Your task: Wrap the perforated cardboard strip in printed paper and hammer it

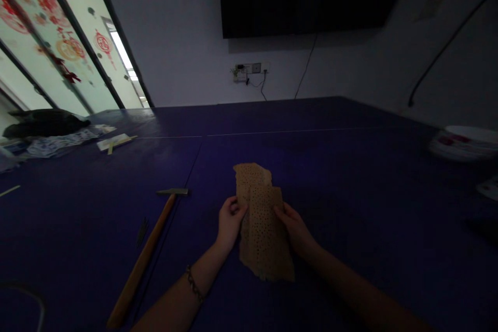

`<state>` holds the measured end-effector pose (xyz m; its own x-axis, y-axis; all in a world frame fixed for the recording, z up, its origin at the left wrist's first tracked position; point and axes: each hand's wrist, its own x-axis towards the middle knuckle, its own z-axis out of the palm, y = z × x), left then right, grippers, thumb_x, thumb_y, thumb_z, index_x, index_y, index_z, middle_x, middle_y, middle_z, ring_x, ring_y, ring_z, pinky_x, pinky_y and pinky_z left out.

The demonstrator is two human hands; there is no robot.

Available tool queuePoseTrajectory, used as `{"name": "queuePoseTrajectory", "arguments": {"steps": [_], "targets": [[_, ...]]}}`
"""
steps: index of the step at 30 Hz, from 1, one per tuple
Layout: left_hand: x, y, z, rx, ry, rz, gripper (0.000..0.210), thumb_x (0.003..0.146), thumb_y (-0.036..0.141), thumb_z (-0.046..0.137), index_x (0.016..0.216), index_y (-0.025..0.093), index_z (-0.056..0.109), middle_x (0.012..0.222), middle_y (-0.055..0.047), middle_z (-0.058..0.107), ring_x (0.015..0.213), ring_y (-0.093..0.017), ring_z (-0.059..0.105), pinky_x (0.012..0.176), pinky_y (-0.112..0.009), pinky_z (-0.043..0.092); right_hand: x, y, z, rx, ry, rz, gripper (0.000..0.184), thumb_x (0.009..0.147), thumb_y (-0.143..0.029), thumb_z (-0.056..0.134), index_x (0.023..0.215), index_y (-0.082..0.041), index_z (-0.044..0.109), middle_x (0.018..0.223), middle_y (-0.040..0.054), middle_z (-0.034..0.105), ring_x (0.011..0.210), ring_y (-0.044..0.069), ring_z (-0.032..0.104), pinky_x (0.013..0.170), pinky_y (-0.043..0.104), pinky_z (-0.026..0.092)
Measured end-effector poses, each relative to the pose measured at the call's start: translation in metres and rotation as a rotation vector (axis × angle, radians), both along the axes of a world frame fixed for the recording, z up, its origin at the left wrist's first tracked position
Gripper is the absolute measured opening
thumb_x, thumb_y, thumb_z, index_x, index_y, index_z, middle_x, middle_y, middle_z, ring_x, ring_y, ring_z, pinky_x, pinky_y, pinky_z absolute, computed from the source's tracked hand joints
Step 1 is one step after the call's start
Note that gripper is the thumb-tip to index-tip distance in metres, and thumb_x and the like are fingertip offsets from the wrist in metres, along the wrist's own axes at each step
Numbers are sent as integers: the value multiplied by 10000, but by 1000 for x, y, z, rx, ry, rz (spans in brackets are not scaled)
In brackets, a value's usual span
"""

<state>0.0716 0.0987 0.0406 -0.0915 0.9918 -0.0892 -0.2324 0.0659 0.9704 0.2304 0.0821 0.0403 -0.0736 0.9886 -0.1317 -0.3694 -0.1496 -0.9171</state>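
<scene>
Two overlapping pieces of brown, dark-dotted sheet (265, 233) with ragged edges are in front of me; whether the dots are holes or print I cannot tell. My left hand (231, 220) pinches the left edge between thumb and curled fingers. On the opposite side, my right hand (294, 225) grips the right edge, thumb on top. A hammer (150, 246) with a long wooden handle lies to the left of my left hand, its metal head away from me. Beside the handle is a small bundle of thin dark nails (142, 232).
A purple-blue surface (350, 181) stretches to the wall. At far left lie a dark bag (46, 123) and a white item with yellowish strips (114, 141). A white basin (465, 142) stands at the right. Cords hang below the wall sockets (254, 68).
</scene>
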Motion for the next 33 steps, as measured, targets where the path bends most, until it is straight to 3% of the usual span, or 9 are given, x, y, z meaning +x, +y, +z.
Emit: {"name": "queuePoseTrajectory", "arguments": {"steps": [4,7,9,14,21,24,28,31,33], "targets": [[-1,-1,4,36,-10,-25,404,639,337,629,1001,169,566,892,-78,668,818,-200,611,760,-327,456,1,1,0,-30,70,-19,237,696,-350,610,896,-224,585,856,3,665,818,183,599,772,331,446],[-1,-2,6,136,49,-1,356,705,354,558,1015,183,599,1102,-72,602,1059,-200,514,938,-324,357,2,1,0,-38,98,-22,240,688,-359,617,889,-230,596,846,2,669,811,187,601,765,332,446],[0,-2,7,162,93,-45,352,723,342,535,1033,187,599,1168,-61,561,1115,-193,471,986,-319,306,3,2,0,-45,102,-19,252,680,-366,624,891,-229,602,837,6,671,806,189,603,764,332,443],[-1,-2,5,170,209,-185,342,733,321,506,1012,152,610,1109,-81,598,1056,-214,515,971,-361,325,4,2,-1,-103,137,-25,252,658,-364,646,867,-224,619,794,17,674,775,199,606,736,339,444],[-1,0,-1,174,219,-190,507,585,76,553,1085,160,549,1135,-82,574,1032,-211,519,927,-344,366,5,4,2,-147,263,-1,183,672,-352,627,808,-230,629,780,28,674,800,224,602,733,358,441],[-1,1,-2,170,212,-196,486,569,51,552,1038,176,578,1109,-67,586,1009,-206,525,905,-324,373,5,4,5,-133,296,1,182,666,-366,630,789,-232,626,788,26,673,816,231,599,741,369,439],[-1,-1,-1,81,105,-185,237,660,269,576,845,137,642,895,-65,659,843,-188,570,783,-285,417,3,2,7,-104,273,-50,181,648,-342,655,781,-221,632,767,23,674,845,228,595,760,358,436],[0,-5,2,-23,-41,-202,423,672,508,520,707,106,647,722,-62,665,678,-166,572,666,-268,429,1,-1,7,-106,220,-108,200,633,-342,668,781,-211,636,739,26,674,853,233,594,765,360,437],[0,-7,5,-78,-95,-235,421,594,509,606,676,98,647,689,-57,666,635,-159,571,634,-258,425,-1,-4,9,-107,186,-119,219,633,-350,666,795,-206,636,746,30,677,858,237,593,765,364,439]]}}
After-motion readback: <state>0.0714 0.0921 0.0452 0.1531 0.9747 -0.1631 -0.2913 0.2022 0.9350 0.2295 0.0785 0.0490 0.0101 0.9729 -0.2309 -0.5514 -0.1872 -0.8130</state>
